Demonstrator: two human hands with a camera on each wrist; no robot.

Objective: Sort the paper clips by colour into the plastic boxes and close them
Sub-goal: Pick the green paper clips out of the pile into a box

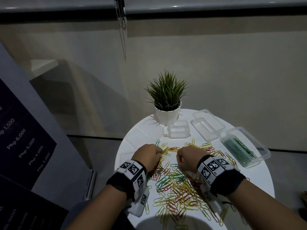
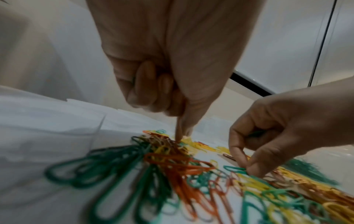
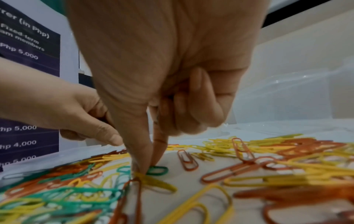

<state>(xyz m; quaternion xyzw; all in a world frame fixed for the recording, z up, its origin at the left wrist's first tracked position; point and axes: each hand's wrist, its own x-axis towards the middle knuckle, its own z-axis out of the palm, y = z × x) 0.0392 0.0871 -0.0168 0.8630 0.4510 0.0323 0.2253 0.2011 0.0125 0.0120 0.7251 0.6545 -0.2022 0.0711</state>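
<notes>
A heap of green, yellow and orange-red paper clips (image 1: 176, 181) covers the near half of the round white table (image 1: 259, 176). My left hand (image 1: 160, 152) is curled at the heap's far left; its thumb and forefinger pinch a clip at the pile's edge (image 2: 181, 134), colour unclear. My right hand (image 1: 178, 165) pinches a green clip (image 3: 158, 170) lying on the table, and more green clips (image 2: 256, 133) are tucked in its curled fingers. An open clear box (image 1: 264, 151) at the right holds green clips (image 1: 240, 147). Two more clear boxes (image 1: 179, 131) (image 1: 207, 125) stand open and empty.
A potted plant (image 1: 167, 103) in a white pot stands at the table's far edge, behind the empty boxes. A clear lid or box (image 1: 126, 156) lies at the table's left edge. A dark poster with prices (image 1: 25, 143) leans to the left of the table.
</notes>
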